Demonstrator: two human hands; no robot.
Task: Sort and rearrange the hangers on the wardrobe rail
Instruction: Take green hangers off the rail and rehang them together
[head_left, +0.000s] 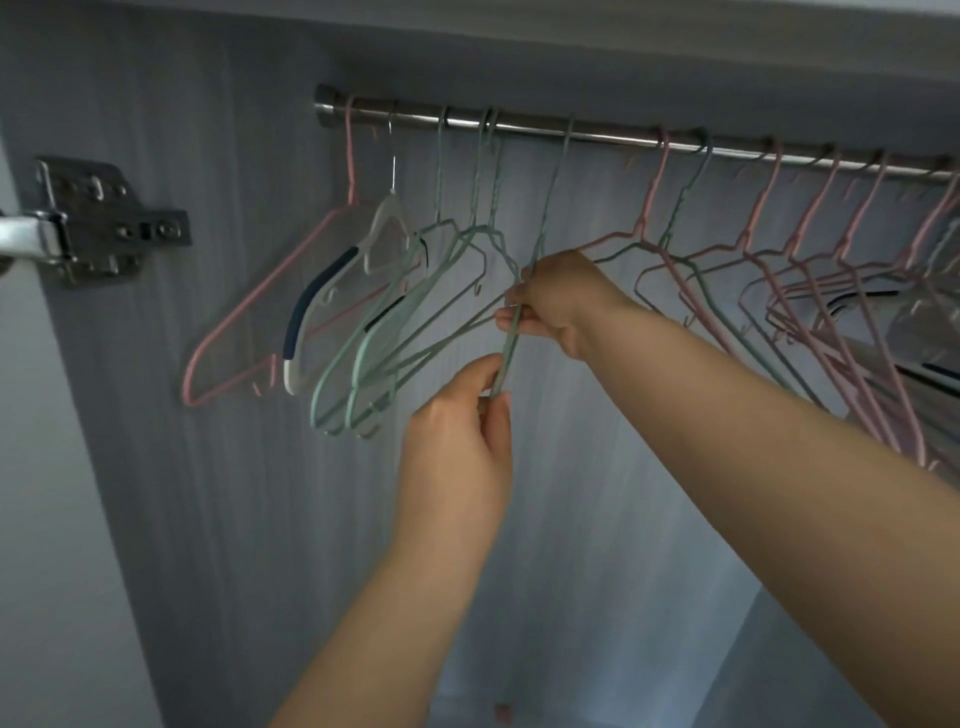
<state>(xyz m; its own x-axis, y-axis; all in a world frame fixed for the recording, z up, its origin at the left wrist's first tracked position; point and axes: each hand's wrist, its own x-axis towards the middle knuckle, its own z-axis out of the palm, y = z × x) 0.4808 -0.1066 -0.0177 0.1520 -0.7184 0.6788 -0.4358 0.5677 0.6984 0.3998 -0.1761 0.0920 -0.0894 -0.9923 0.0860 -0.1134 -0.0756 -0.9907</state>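
— How do your arms lie?
— Both reach up into the wardrobe. My left hand (457, 441) comes from below, its back toward me; my right hand (558, 306) crosses in from the right, wrist bent, just above the left.
— What's between them?
— A thin green hanger (508, 348), coated wire, turned nearly edge-on. Its hook sits over the rail (597, 136), a shiny steel tube.
— And the grip?
— My left thumb and forefinger pinch its lower end; my right fingertips pinch it just above. Both hands are curled tight on it.
— The rest of the rail?
— Left of my hands hang bunched green hangers (363, 364), then a clear hanger (384, 228) with a dark pad, then a pink hanger (234, 332) by the rail's end. To the right, pink hangers (810, 234) crowd together, tilted
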